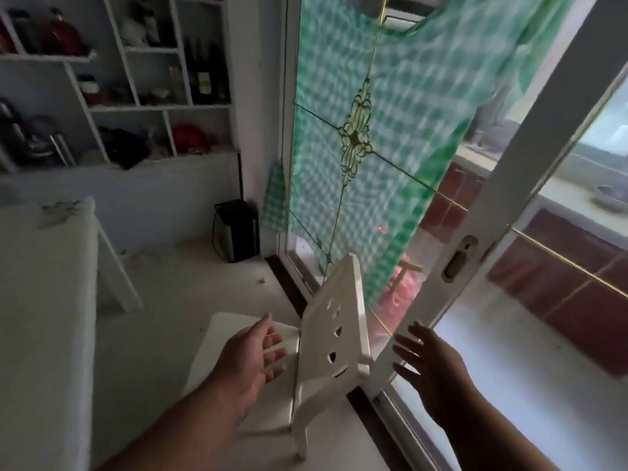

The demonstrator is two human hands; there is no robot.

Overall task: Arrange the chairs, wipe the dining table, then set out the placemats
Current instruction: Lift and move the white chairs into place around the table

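Observation:
A white chair [334, 321] with cut-out holes in its backrest stands on the floor just below me, its back close to a sliding glass door. My left hand [253, 358] hovers over the seat, left of the backrest, fingers spread and holding nothing. On the other side of the backrest, my right hand [426, 363] is also spread and empty, near the door frame. Neither hand touches the chair. The white dining table [44, 300] fills the left edge of the view.
The sliding door [475, 212] with a green checked curtain [390, 130] stands partly open on the right, and a kitchen counter lies beyond. A black appliance [238, 231] sits on the floor by the wall. White shelves [142, 107] hold bottles and jars at the back left.

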